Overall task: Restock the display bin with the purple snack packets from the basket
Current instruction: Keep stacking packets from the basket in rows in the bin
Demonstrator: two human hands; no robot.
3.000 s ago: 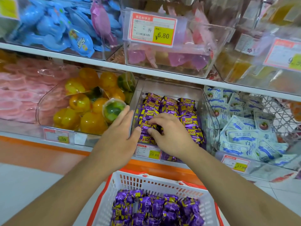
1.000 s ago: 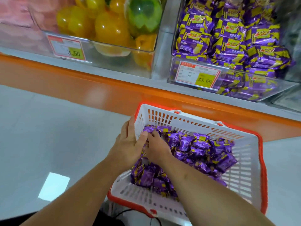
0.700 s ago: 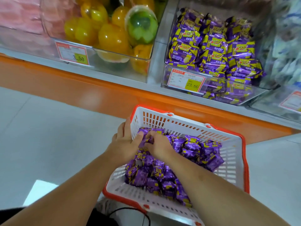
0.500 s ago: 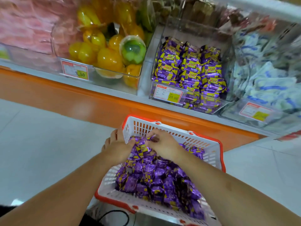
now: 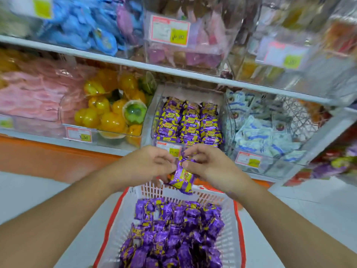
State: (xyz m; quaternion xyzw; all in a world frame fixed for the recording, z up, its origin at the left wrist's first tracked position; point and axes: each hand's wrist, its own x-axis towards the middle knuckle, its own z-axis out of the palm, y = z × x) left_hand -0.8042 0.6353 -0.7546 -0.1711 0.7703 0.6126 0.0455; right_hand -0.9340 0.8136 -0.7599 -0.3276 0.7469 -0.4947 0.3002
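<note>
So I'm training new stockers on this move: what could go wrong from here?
The purple packets are pinched between the left hand and right hand above the basket; one hangs low and could slip out. The display bin looks nearly full at the front, so added packets may slide over its low front edge.

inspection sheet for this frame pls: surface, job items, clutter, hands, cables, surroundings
Surface: lower shelf, orange front edge.
Job's things: display bin part filled with rows of purple packets; basket holds a loose heap; held packets above the basket's far rim.
Clutter: nothing seen.
Hands: left hand and right hand both grip the held packets.
Cables: nothing seen.
Surroundings: yellow jelly cups left of the bin, white-blue packets right, upper shelf bins blurred.
</note>
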